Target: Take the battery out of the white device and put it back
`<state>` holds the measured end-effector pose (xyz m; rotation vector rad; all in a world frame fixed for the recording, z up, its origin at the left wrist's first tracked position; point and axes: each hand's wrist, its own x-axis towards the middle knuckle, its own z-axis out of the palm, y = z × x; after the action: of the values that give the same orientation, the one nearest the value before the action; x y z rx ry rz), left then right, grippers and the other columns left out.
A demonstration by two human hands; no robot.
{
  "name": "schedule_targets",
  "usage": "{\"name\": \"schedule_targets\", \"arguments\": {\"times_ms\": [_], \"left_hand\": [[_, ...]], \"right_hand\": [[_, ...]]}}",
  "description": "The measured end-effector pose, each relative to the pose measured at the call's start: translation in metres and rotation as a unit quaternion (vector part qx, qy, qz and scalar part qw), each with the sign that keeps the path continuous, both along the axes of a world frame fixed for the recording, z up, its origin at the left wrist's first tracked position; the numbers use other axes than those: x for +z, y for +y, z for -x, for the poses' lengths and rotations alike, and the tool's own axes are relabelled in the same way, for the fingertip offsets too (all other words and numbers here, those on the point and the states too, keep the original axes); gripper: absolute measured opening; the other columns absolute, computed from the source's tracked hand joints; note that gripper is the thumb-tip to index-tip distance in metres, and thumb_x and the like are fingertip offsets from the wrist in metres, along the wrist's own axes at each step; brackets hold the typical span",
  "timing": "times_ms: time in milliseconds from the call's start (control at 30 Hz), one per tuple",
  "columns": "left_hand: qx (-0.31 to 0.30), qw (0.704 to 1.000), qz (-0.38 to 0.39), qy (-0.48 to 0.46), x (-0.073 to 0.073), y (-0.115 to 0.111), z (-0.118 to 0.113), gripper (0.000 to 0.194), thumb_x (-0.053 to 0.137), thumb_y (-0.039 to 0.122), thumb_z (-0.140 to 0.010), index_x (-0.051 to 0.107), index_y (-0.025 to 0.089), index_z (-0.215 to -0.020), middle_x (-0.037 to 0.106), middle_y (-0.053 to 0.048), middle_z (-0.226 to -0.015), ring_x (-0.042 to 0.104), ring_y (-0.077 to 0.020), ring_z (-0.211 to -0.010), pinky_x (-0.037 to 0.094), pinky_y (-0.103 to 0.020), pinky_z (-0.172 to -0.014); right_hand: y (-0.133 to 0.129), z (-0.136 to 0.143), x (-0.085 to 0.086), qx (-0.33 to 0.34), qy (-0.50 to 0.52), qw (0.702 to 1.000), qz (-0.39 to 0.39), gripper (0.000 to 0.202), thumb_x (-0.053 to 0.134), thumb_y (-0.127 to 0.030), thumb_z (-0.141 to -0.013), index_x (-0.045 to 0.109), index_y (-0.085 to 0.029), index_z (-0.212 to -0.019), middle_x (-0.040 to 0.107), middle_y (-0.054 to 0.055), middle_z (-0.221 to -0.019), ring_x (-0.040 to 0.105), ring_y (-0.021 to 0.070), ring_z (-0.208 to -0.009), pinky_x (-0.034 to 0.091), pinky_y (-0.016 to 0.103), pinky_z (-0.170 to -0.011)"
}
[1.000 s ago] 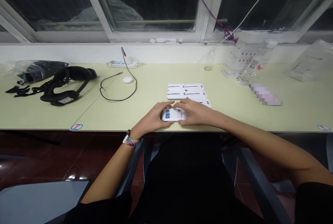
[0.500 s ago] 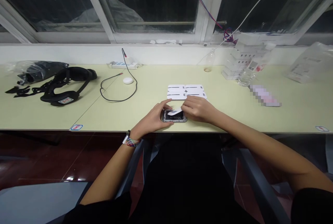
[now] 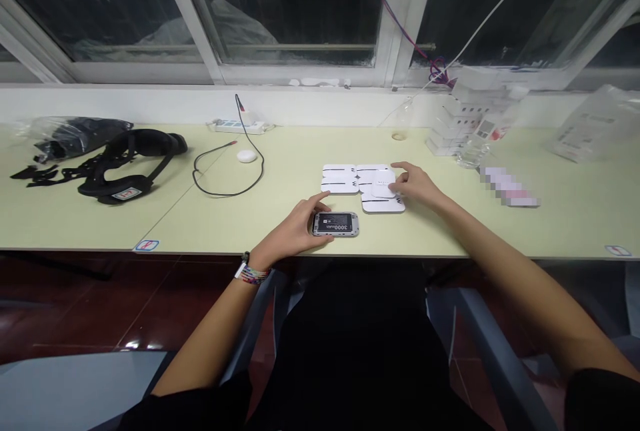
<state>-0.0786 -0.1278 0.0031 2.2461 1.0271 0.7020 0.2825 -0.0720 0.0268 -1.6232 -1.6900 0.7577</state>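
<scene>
White cover, pinched by the right hand, sits over white cases striped black! Nearer, the left hand clasps the open device by the front edge of the table, its battery reading "3000mAh"! Black cable looping off left, plastic bottle farther right!

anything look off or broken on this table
No spill or breakage shows. What stands out: the device in the left hand is open, its battery bare, while the right hand holds a white cover. An item toward the right is pixelated, so its details can't be read.
</scene>
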Motion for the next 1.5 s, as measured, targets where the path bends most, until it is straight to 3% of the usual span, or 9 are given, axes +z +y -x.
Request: {"name": "schedule_targets", "arguments": {"times_ms": [167, 333, 433, 533, 667, 800, 967, 1333, 1500], "left_hand": [[0.026, 0.998, -0.013, 0.058, 0.006, -0.001, 0.007, 0.103, 0.087, 0.039, -0.087, 0.032, 0.035, -0.173, 0.067, -0.011, -0.149, 0.058, -0.0391, -0.140, 0.044, -0.059, -0.120], [0.031, 0.998, -0.001, 0.056, 0.010, -0.003, 0.021, 0.097, 0.084, 0.036, -0.090, 0.033, 0.038, -0.172, 0.068, -0.007, -0.149, 0.057, -0.0361, -0.144, 0.039, -0.055, -0.125], [0.035, 0.998, -0.010, 0.048, 0.009, -0.002, 0.023, 0.094, 0.083, 0.035, -0.090, 0.035, 0.038, -0.171, 0.071, -0.006, -0.144, 0.058, -0.0347, -0.143, 0.039, -0.054, -0.126], [0.037, 0.998, -0.012, 0.046, 0.006, -0.001, 0.023, 0.094, 0.083, 0.037, -0.090, 0.035, 0.036, -0.171, 0.071, -0.007, -0.143, 0.059, -0.0347, -0.142, 0.041, -0.054, -0.126], [0.048, 0.998, -0.003, 0.042, 0.004, 0.000, 0.024, 0.097, 0.085, 0.041, -0.089, 0.035, 0.033, -0.172, 0.065, -0.010, -0.151, 0.059, -0.0352, -0.143, 0.044, -0.053, -0.124], [0.053, 0.998, 0.002, 0.043, 0.002, 0.001, 0.025, 0.098, 0.085, 0.044, -0.088, 0.035, 0.034, -0.172, 0.053, -0.010, -0.168, 0.054, -0.0379, -0.151, 0.046, -0.053, -0.124], [0.053, 0.998, 0.007, 0.032, 0.001, 0.002, 0.025, 0.104, 0.086, 0.045, -0.087, 0.031, 0.036, -0.174, 0.045, -0.008, -0.176, 0.049, -0.0394, -0.158, 0.044, -0.052, -0.128], [0.067, 0.997, 0.022, 0.027, 0.004, 0.000, 0.022, 0.107, 0.086, 0.039, -0.085, 0.028, 0.034, -0.175, 0.053, -0.011, -0.169, 0.054, -0.0386, -0.154, 0.046, -0.055, -0.128], [0.060, 0.998, 0.034, 0.006, 0.007, -0.001, 0.021, 0.106, 0.087, 0.037, -0.085, 0.028, 0.034, -0.173, 0.054, -0.011, -0.167, 0.058, -0.0377, -0.151, 0.050, -0.054, -0.125]], "right_hand": [[0.003, -0.001, 0.001, 0.018, -0.046, 0.999, -0.019, 0.062, 0.080, -0.017, -0.078, 0.069, -0.016, -0.139, 0.076, 0.002, -0.082, 0.072, 0.0234, -0.080, 0.053, 0.035, -0.073], [0.000, 0.013, 0.005, 0.028, -0.053, 0.994, -0.097, 0.019, 0.071, -0.021, -0.084, 0.075, -0.018, -0.102, 0.072, 0.003, -0.080, 0.065, 0.0212, -0.076, 0.048, 0.035, -0.072], [-0.010, 0.042, 0.007, 0.159, -0.067, 0.972, -0.157, 0.006, 0.064, -0.019, -0.087, 0.070, -0.020, -0.088, 0.072, 0.003, -0.084, 0.063, 0.0195, -0.077, 0.047, 0.034, -0.072], [-0.021, 0.082, 0.008, 0.363, -0.133, 0.906, -0.173, 0.010, 0.061, -0.016, -0.090, 0.070, -0.021, -0.092, 0.072, 0.003, -0.090, 0.062, 0.0182, -0.081, 0.045, 0.031, -0.073], [-0.022, 0.128, 0.008, 0.442, -0.217, 0.847, -0.199, 0.016, 0.056, -0.013, -0.096, 0.071, -0.019, -0.100, 0.069, 0.006, -0.105, 0.057, 0.0156, -0.077, 0.037, 0.031, -0.066], [-0.011, 0.147, 0.007, 0.474, -0.222, 0.821, -0.227, 0.012, 0.056, -0.011, -0.091, 0.063, -0.019, -0.085, 0.066, 0.005, -0.100, 0.052, 0.0145, -0.074, 0.034, 0.031, -0.065], [-0.007, 0.154, 0.006, 0.487, -0.191, 0.826, -0.211, 0.019, 0.060, -0.010, -0.081, 0.047, -0.022, -0.074, 0.056, -0.001, -0.077, 0.050, 0.0159, -0.074, 0.029, 0.032, -0.062], [-0.007, 0.162, 0.006, 0.476, -0.192, 0.835, -0.199, 0.026, 0.058, -0.008, -0.072, 0.037, -0.023, -0.070, 0.050, -0.003, -0.071, 0.042, 0.0146, -0.065, 0.022, 0.034, -0.062], [-0.007, 0.161, 0.007, 0.466, -0.176, 0.832, -0.244, 0.021, 0.054, -0.008, -0.077, 0.040, -0.022, -0.072, 0.053, 0.000, -0.083, 0.041, 0.0141, -0.067, 0.024, 0.034, -0.062]]}}
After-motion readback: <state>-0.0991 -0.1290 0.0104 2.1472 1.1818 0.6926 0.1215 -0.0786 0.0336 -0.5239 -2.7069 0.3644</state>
